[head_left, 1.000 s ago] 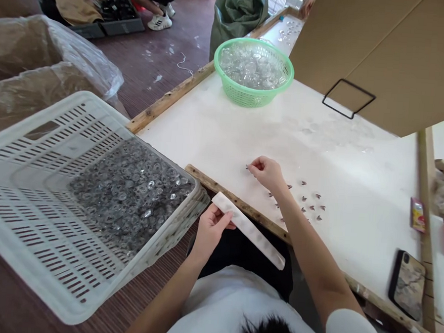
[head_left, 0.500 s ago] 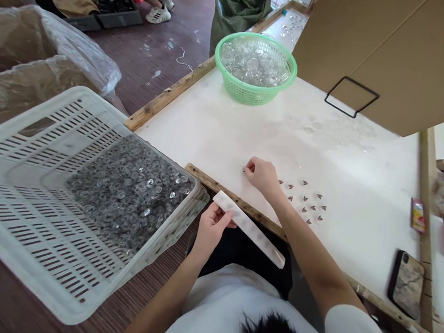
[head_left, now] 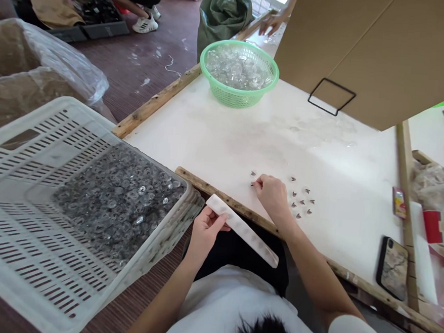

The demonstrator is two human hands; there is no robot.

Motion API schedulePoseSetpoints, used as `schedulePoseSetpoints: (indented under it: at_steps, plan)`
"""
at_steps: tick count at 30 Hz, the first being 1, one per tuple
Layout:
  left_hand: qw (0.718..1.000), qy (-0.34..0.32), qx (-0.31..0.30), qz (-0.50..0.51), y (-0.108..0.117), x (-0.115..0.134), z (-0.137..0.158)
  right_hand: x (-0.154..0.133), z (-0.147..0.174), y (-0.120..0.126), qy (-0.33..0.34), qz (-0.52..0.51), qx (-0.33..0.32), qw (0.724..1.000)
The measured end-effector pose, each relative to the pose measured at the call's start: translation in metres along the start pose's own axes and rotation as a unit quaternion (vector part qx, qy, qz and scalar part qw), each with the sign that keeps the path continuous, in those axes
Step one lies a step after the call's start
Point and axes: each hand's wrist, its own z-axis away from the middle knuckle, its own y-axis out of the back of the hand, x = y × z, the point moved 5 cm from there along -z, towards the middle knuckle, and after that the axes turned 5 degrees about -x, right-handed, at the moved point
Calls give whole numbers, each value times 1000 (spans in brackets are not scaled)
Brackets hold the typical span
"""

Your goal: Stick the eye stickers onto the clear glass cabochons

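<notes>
My left hand (head_left: 207, 231) pinches a long white strip (head_left: 244, 231) near its upper end, between thumb and fingers. The strip slants down to the right, over my lap. On the white tabletop (head_left: 194, 134), my right hand (head_left: 271, 193) is closed in a pinch, its fingertips down at a small dark-marked clear piece beside them. One similar small piece (head_left: 253, 174) lies just beyond the fingertips. Several more small clear pieces with dark marks (head_left: 302, 202) are spread to the right of that hand.
A white slatted crate (head_left: 64, 106) of clear pieces leans at the left. A green basket (head_left: 237, 99) of clear pieces stands at the back, near a cardboard panel (head_left: 359, 54). A phone (head_left: 393, 267) lies at right. A co-worker's hand (head_left: 272, 23) reaches in behind.
The camera view has shifted slightly. My right hand has moved from one small piece to another spot nearby, leaving that piece on the table. A co-worker's hand has appeared at the back.
</notes>
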Motion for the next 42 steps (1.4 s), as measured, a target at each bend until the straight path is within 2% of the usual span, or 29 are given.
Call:
schedulePoseSetpoints:
  at_steps: [5,8,11,15,18,21,26,31,38,42]
  plan:
    - [1000,15,6,-13,-4,-1,1,18,4,6,-38,14,14,999]
    - [1000,20,3,-16,-7,-1,1,28,8,11,-29,-2,30,999]
    - [1000,18,3,-22,-6,-1,1,46,12,19,23,-36,59,997]
    - [1000,18,8,-22,-2,-2,-1,87,17,27,126,-30,120,984]
    - [999,23,6,-23,-4,-3,-4,114,19,14,202,36,63,977]
    - [999,30,0,-21,-8,-5,-6,121,19,-3,245,87,4,966]
    - [999,31,-2,-18,-11,-6,-8,83,8,-8,332,77,-22,940]
    - [999,32,14,-25,-5,-5,-5,43,-8,-9,398,47,-41,915]
    - [999,36,7,-17,-1,-7,-4,9,-13,-19,445,26,-64,893]
    - [999,38,5,-10,1,-6,-5,-26,-17,-26,484,-7,-56,873]
